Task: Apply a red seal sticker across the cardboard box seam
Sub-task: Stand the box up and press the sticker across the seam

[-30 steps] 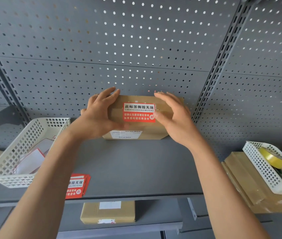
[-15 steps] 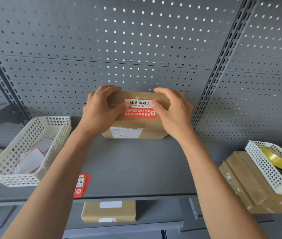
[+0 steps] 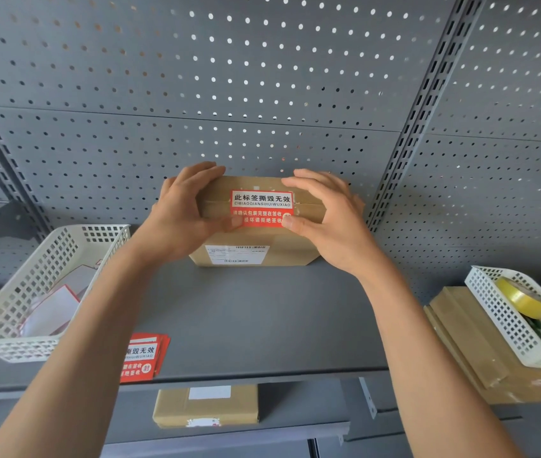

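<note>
Stands on the grey metal shelf (image 3: 262,325) against the pegboard: small brown cardboard box (image 3: 259,249), red rectangular seal sticker (image 3: 262,209) laid across its seam. Left hand (image 3: 179,219) and right hand (image 3: 331,223) curled round the box ends, thumbs pressing the sticker's lower corners. Probably light, stiff; best gripped by the ends. Thin, tacky sticker; likely creases.

Matt brown cardboard box (image 3: 255,239) bearing a glossy red paper sticker (image 3: 261,209), on a matt grey metal shelf (image 3: 262,319) beside white perforated plastic baskets (image 3: 21,325).
</note>
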`<action>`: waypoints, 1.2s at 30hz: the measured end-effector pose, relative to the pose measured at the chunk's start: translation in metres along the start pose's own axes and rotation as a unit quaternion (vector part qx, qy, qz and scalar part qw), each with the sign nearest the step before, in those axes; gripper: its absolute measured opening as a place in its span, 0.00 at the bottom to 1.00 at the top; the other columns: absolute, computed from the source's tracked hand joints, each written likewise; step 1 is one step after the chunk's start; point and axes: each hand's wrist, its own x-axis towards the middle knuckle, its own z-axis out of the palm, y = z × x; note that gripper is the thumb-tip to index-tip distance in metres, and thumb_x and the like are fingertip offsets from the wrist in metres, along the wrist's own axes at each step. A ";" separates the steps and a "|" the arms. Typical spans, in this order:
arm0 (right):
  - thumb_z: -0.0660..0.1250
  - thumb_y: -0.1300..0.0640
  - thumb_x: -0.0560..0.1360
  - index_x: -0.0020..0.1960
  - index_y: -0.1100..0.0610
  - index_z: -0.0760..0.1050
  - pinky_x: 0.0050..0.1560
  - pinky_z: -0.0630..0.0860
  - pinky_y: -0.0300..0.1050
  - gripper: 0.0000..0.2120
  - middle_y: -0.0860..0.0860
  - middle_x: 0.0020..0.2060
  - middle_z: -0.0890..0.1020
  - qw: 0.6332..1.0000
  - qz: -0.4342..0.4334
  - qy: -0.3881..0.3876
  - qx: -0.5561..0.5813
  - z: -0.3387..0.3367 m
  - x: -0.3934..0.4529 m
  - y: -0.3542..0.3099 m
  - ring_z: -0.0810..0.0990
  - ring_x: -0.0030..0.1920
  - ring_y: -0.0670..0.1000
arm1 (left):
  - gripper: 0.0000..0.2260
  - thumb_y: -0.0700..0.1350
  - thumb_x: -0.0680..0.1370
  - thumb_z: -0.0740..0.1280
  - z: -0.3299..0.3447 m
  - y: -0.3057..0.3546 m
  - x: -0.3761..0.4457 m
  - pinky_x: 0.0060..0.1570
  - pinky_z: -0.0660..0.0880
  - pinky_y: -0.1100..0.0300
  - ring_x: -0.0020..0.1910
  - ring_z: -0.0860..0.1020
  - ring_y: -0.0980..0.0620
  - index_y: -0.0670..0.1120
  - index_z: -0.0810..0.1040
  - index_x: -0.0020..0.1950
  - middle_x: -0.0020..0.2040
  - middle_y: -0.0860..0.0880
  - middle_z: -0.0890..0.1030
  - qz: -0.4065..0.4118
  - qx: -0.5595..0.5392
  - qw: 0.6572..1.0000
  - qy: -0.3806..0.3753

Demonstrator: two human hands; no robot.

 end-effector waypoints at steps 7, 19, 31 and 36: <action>0.64 0.31 0.70 0.74 0.40 0.66 0.76 0.50 0.59 0.34 0.36 0.73 0.67 0.998 0.028 0.000 -0.056 0.004 -0.003 -0.012 0.55 0.76 0.43 | 0.46 0.80 0.59 0.65 0.011 0.010 -0.007 0.69 0.67 0.40 0.71 0.64 0.51 0.59 0.69 0.73 0.70 0.63 0.68 -0.029 0.055 0.997 0.044; 0.69 0.33 0.71 0.76 0.41 0.65 0.76 0.51 0.60 0.36 0.44 0.78 0.62 0.994 0.012 0.002 -0.107 0.010 -0.005 -0.004 0.54 0.79 0.49 | 0.44 0.79 0.61 0.65 0.019 0.001 -0.011 0.65 0.70 0.41 0.67 0.68 0.46 0.57 0.70 0.71 0.70 0.58 0.70 0.012 0.089 0.993 0.079; 0.69 0.62 0.78 0.76 0.43 0.65 0.79 0.42 0.51 0.31 0.42 0.79 0.60 0.997 0.014 -0.074 -0.012 -0.005 -0.026 -0.004 0.49 0.79 0.43 | 0.41 0.73 0.65 0.66 0.015 -0.001 -0.033 0.69 0.67 0.39 0.72 0.62 0.45 0.57 0.66 0.75 0.76 0.57 0.65 0.013 0.071 0.997 0.035; 0.59 0.70 0.77 0.75 0.43 0.67 0.80 0.46 0.58 0.33 0.41 0.78 0.63 0.996 0.023 -0.054 0.073 -0.003 -0.038 0.000 0.50 0.80 0.40 | 0.38 0.65 0.70 0.70 0.016 0.003 -0.045 0.74 0.62 0.46 0.77 0.59 0.42 0.54 0.65 0.77 0.80 0.54 0.61 0.015 0.071 0.997 0.021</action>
